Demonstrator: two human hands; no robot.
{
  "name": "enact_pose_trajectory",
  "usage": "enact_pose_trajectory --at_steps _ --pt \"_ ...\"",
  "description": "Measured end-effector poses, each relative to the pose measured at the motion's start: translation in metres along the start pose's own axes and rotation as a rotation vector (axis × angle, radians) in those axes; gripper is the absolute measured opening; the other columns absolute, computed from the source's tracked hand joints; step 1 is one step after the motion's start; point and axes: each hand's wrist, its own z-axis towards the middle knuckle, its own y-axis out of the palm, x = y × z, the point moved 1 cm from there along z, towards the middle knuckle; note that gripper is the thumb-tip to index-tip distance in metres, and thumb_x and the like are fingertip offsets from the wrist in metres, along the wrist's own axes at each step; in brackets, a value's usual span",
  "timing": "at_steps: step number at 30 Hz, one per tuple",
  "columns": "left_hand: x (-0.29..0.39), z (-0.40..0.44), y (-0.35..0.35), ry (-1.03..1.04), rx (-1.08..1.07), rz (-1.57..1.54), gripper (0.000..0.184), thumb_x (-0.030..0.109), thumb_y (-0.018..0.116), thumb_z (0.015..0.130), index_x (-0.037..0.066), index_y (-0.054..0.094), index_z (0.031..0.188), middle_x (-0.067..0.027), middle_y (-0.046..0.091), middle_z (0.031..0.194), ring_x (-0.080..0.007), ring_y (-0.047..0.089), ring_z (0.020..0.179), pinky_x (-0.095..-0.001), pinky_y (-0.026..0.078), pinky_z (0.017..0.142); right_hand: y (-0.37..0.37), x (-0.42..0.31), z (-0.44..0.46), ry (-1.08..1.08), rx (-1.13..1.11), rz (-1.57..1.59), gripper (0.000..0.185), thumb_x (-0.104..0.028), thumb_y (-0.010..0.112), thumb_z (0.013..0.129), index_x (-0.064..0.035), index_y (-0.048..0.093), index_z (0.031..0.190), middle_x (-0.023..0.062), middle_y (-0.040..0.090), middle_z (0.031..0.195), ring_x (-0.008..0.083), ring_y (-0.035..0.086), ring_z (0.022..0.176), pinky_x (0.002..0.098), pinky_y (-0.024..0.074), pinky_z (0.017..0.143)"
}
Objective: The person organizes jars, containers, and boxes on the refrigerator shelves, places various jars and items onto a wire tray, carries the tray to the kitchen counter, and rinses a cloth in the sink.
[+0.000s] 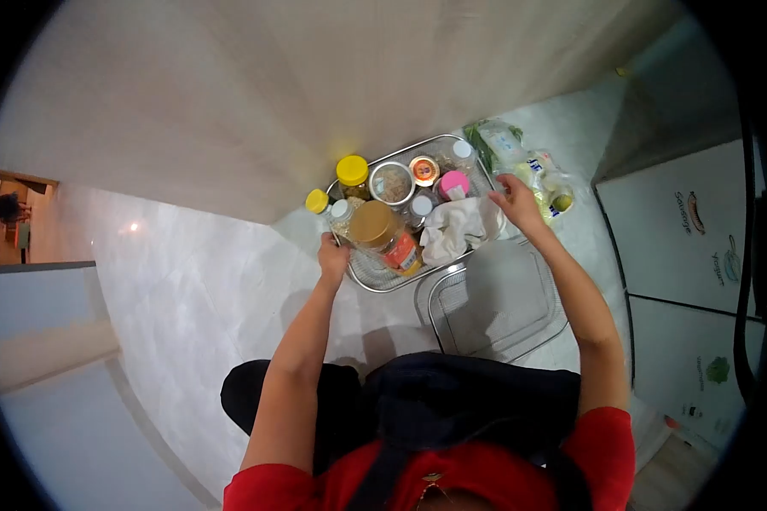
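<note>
A metal mesh basket (pixel 375 288) full of jars sits on the floor before me. My left hand (pixel 333 259) is closed on its left rim, beside a large gold-lidded jar (pixel 375 226). At the opposite end, my right hand (pixel 517 204) has thumb and fingers around the right rim; some fingertips are hidden. Next to that hand, a crumpled white cloth (pixel 462 230) lies in the basket. Other contents include a yellow-lidded jar (pixel 352 171), a round container with a clear top (pixel 392 183), a pink-lidded jar (pixel 454 185) and several white-capped jars.
An empty mesh basket (pixel 496 298) lies nearer my knees. Plastic-wrapped produce (pixel 550 183) rests on the floor to the right. White cabinet doors with food labels (pixel 682 221) stand at the right, and a beige panel (pixel 230 111) rises behind the basket.
</note>
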Motion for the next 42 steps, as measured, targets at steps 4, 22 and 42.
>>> enact_pose_trajectory --at_steps 4,22,42 --pt "0.003 -0.005 0.001 -0.017 0.019 -0.081 0.036 0.026 0.066 0.074 0.001 0.055 0.098 -0.0215 0.066 0.088 -0.0386 0.063 0.086 -0.0423 0.048 0.075 0.056 0.054 0.02 0.362 0.125 -0.194 0.047 -0.038 0.063 0.082 -0.0034 0.058 0.113 0.0207 0.066 0.094 0.038 0.063 0.089 0.0433 0.0488 0.079" --pt "0.011 -0.028 -0.004 -0.038 0.079 -0.282 0.012 0.004 0.056 0.082 -0.001 0.06 0.092 -0.0044 0.062 0.083 -0.0103 0.053 0.073 -0.0254 0.043 0.065 0.111 0.124 0.053 0.372 0.0 0.122 0.028 -0.02 0.075 0.07 -0.0016 0.055 0.061 0.0069 0.05 0.052 0.0138 0.046 0.051 0.034 0.0392 0.052" --pt "0.054 -0.056 -0.014 0.022 0.006 -0.867 0.006 -0.001 0.055 0.084 0.001 0.058 0.089 -0.0004 0.059 0.082 -0.0062 0.049 0.071 -0.0216 0.041 0.065 -0.02 0.046 0.017 0.414 0.018 0.252 0.019 -0.011 0.068 0.073 0.0004 0.054 0.067 0.0022 0.047 0.056 0.0111 0.042 0.054 0.0313 0.0352 0.051"
